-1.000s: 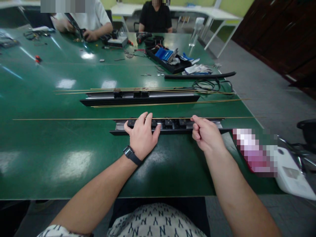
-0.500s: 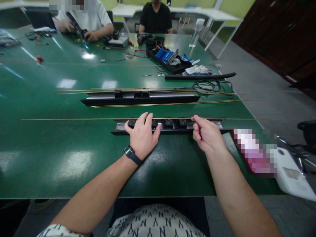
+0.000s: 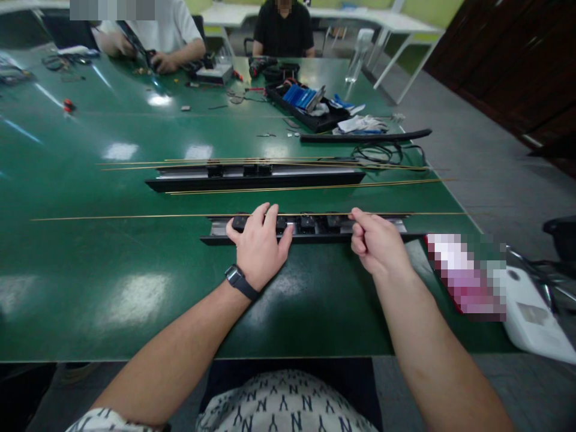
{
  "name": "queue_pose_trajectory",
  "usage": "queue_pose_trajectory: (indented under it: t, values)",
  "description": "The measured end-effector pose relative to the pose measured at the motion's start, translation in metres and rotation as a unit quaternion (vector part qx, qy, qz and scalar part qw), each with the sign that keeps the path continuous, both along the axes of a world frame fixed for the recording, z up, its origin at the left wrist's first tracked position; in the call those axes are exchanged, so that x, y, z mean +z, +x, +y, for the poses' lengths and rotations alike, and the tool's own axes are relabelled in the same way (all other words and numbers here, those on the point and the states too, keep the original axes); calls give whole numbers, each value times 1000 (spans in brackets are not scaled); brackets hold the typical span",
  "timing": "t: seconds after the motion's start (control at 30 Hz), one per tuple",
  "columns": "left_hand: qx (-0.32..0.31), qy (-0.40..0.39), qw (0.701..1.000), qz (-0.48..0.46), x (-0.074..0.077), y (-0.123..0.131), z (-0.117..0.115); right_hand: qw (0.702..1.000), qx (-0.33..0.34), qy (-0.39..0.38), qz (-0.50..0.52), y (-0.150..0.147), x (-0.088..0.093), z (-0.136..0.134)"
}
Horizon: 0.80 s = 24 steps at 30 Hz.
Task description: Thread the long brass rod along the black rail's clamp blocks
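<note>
A long black rail (image 3: 315, 238) with several black blocks (image 3: 308, 223) seated in its channel lies across the green table (image 3: 112, 276) in front of me. My left hand (image 3: 258, 243), a watch on its wrist, rests flat on the rail's left part with fingers spread over the blocks. My right hand (image 3: 375, 243) is closed in a pinch on a thin brass rod (image 3: 135, 216) that runs along the rail's far edge and sticks out far to the left and right.
A second black rail (image 3: 254, 180) with more brass rods (image 3: 306, 188) lies farther back. Beyond it are a black tray of tools (image 3: 306, 108), a black strip (image 3: 364, 137), cables (image 3: 382, 155). Two people sit at the far side. A white device (image 3: 535, 318) sits at right.
The brass rod has slid slightly left and right between frames; both hands stay in nearly the same place.
</note>
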<state>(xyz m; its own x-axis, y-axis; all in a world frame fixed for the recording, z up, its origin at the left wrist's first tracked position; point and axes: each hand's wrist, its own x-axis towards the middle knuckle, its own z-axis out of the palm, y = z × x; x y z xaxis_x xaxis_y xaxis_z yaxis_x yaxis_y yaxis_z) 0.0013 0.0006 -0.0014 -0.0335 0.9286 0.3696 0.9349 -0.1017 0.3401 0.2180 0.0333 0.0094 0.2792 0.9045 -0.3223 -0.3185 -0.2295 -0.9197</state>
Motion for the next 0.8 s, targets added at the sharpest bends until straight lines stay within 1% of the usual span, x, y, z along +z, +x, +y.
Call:
queue_pose_trajectory:
  t: [0.4,0.67,0.8]
  values:
    - [7,-10,1000,4,1,1,1,1000,-16,-2,-5,-1,-1,1]
    - [1,-6,1000,3,1,0,1,1000,20,-4,16,2,1,-2]
    - [4,-3,1000,2,0,0,1,1000,24,3,18,2,3,-3]
